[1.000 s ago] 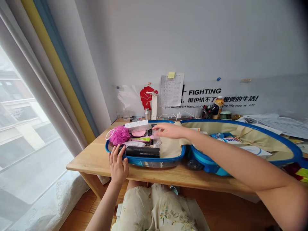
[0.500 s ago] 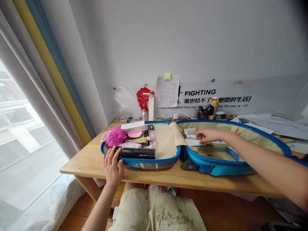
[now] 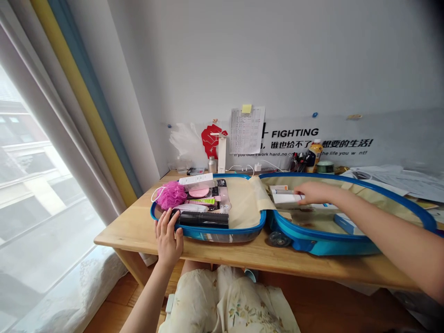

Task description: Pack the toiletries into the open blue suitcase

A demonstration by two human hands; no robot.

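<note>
Middle of the wooden table (image 3: 135, 233), an open blue suitcase (image 3: 326, 245); left hand (image 3: 168, 240) spread open on its front edge, right hand (image 3: 314, 193) bent over a white box (image 3: 287, 199), grip unclear.

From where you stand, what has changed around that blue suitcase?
The right hand moved from above the packed half of the blue suitcase across to the other half, and now touches a white carton. The left hand stayed on the front rim.
</note>
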